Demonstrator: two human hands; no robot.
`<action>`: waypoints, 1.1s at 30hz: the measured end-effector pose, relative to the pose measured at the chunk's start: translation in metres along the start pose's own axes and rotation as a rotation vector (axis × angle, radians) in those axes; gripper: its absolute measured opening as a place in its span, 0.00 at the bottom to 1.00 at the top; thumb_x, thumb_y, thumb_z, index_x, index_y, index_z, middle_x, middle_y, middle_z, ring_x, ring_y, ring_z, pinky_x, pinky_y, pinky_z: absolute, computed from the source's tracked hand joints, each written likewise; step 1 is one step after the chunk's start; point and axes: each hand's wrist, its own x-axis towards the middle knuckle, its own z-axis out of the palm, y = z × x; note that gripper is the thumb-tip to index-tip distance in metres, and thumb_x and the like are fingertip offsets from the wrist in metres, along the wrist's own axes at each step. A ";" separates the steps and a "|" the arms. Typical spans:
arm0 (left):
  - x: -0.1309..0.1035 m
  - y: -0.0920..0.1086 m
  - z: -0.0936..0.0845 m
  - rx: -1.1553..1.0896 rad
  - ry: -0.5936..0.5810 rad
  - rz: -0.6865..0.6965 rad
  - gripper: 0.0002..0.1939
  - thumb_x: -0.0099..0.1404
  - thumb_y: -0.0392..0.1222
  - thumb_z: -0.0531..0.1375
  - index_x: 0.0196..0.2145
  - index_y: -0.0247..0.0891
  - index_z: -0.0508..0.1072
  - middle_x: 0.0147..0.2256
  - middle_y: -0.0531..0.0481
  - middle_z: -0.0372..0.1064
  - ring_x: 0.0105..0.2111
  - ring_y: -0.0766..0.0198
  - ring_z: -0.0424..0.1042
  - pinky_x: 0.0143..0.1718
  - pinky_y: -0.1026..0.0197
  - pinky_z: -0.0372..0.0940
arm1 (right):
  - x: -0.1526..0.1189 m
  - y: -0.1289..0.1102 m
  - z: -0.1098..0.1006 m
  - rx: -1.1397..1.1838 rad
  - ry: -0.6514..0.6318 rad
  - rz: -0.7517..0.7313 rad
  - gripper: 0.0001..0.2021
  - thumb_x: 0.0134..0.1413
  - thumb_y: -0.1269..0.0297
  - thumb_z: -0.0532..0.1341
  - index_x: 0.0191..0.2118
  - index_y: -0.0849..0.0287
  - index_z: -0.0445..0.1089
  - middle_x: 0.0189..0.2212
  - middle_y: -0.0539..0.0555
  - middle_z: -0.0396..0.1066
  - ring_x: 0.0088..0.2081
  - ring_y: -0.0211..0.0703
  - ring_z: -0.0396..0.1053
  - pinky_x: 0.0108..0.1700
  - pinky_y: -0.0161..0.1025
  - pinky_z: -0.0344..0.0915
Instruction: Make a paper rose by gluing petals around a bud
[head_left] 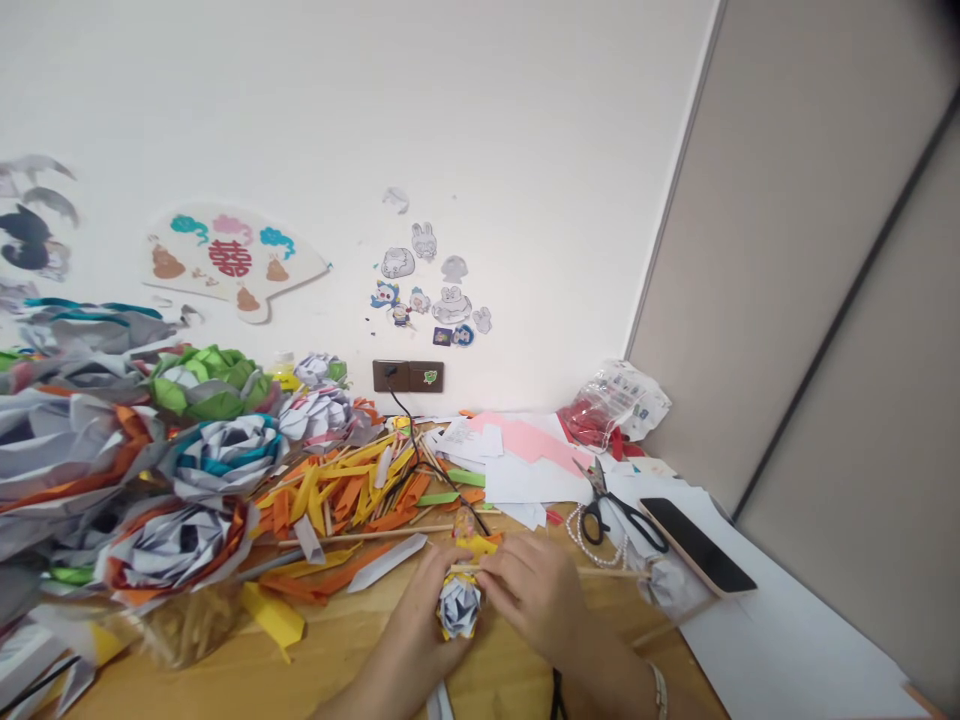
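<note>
Near the front of the table, a small folded paper flower (459, 606) with a white centre and yellow edges sits between my hands. My left hand (424, 615) curls round its left side and underside. Fingers of my right hand (534, 592) are closed at the flower's upper right, pinching a thin wooden stick (611, 573). The stick lies across the top of the flower, its far end reaching right past my hand. Just beyond my fingertips is a piece of yellow-orange paper (474, 543). My right fingertips are partly hidden.
Large paper flowers (225, 455) crowd the left. Behind my hands lies a heap of orange and yellow folded strips (352, 490) with wooden sticks. To the right are scissors (600, 495), a bead string (577, 535), a phone (697, 545) and white paper sheets (787, 630). A black cable (405, 410) hangs from the socket.
</note>
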 end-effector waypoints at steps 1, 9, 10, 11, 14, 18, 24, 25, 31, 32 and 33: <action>0.000 0.000 0.000 0.005 -0.006 0.005 0.24 0.49 0.28 0.56 0.45 0.41 0.65 0.43 0.44 0.69 0.46 0.52 0.68 0.46 0.54 0.65 | 0.000 0.000 0.000 -0.023 -0.008 0.002 0.11 0.60 0.66 0.51 0.29 0.57 0.68 0.23 0.52 0.67 0.26 0.41 0.63 0.28 0.37 0.56; -0.002 0.005 -0.003 0.054 -0.025 0.084 0.23 0.53 0.28 0.56 0.46 0.42 0.62 0.42 0.45 0.68 0.44 0.56 0.69 0.45 0.55 0.66 | -0.004 0.005 0.002 -0.175 0.059 -0.203 0.09 0.59 0.69 0.52 0.41 0.57 0.68 0.21 0.49 0.65 0.23 0.39 0.58 0.25 0.37 0.48; -0.002 0.005 -0.003 0.059 -0.019 0.095 0.23 0.53 0.28 0.56 0.47 0.42 0.61 0.43 0.45 0.68 0.45 0.56 0.68 0.45 0.56 0.66 | -0.005 0.005 0.002 -0.210 0.072 -0.236 0.10 0.59 0.70 0.52 0.42 0.57 0.68 0.20 0.49 0.64 0.22 0.38 0.57 0.24 0.37 0.47; -0.002 0.005 -0.003 0.063 -0.015 0.103 0.24 0.53 0.28 0.56 0.47 0.42 0.61 0.44 0.44 0.67 0.45 0.56 0.68 0.45 0.56 0.66 | -0.005 0.006 0.001 -0.242 0.073 -0.262 0.11 0.58 0.71 0.52 0.43 0.57 0.68 0.20 0.48 0.63 0.22 0.38 0.56 0.24 0.37 0.46; -0.003 0.004 -0.003 0.071 -0.018 0.111 0.24 0.52 0.28 0.56 0.47 0.42 0.60 0.44 0.45 0.67 0.45 0.57 0.68 0.44 0.57 0.67 | -0.004 0.006 -0.003 -0.299 0.041 -0.312 0.11 0.57 0.72 0.54 0.44 0.56 0.67 0.20 0.48 0.63 0.21 0.36 0.56 0.25 0.36 0.46; -0.005 0.003 -0.003 0.093 -0.041 0.109 0.26 0.52 0.27 0.57 0.48 0.42 0.59 0.44 0.45 0.67 0.46 0.57 0.68 0.47 0.57 0.65 | -0.004 0.008 -0.005 -0.259 0.030 -0.331 0.14 0.57 0.71 0.55 0.49 0.53 0.65 0.20 0.47 0.64 0.21 0.36 0.58 0.24 0.35 0.47; -0.005 0.003 -0.002 0.081 -0.056 0.101 0.25 0.52 0.26 0.55 0.47 0.42 0.59 0.42 0.47 0.67 0.43 0.59 0.68 0.44 0.59 0.66 | -0.005 0.013 0.001 -0.154 -0.027 -0.296 0.13 0.61 0.68 0.52 0.50 0.53 0.64 0.22 0.47 0.67 0.21 0.37 0.59 0.22 0.37 0.48; -0.004 0.003 -0.002 0.077 -0.057 0.105 0.25 0.52 0.26 0.55 0.47 0.43 0.59 0.42 0.47 0.67 0.43 0.59 0.68 0.44 0.59 0.66 | -0.005 0.014 0.002 -0.133 -0.042 -0.295 0.13 0.61 0.68 0.51 0.49 0.53 0.64 0.22 0.47 0.67 0.21 0.37 0.60 0.22 0.37 0.48; -0.001 0.013 -0.005 0.046 -0.076 0.092 0.23 0.52 0.26 0.55 0.45 0.42 0.62 0.40 0.48 0.67 0.42 0.60 0.68 0.43 0.60 0.66 | -0.007 0.018 0.003 -0.094 -0.154 -0.253 0.13 0.62 0.67 0.50 0.51 0.54 0.62 0.24 0.48 0.68 0.23 0.37 0.62 0.23 0.37 0.50; -0.001 0.015 -0.005 0.040 -0.081 0.088 0.22 0.53 0.26 0.55 0.45 0.42 0.63 0.40 0.48 0.68 0.41 0.60 0.69 0.42 0.60 0.66 | -0.007 0.018 0.003 -0.105 -0.162 -0.245 0.13 0.62 0.67 0.50 0.51 0.54 0.63 0.24 0.47 0.68 0.22 0.37 0.62 0.23 0.37 0.50; 0.000 0.016 -0.006 0.038 -0.083 0.085 0.21 0.53 0.26 0.55 0.44 0.42 0.64 0.39 0.48 0.68 0.41 0.60 0.69 0.42 0.60 0.66 | -0.008 0.018 0.003 -0.117 -0.160 -0.241 0.13 0.62 0.67 0.50 0.50 0.53 0.63 0.23 0.47 0.67 0.22 0.38 0.61 0.23 0.37 0.50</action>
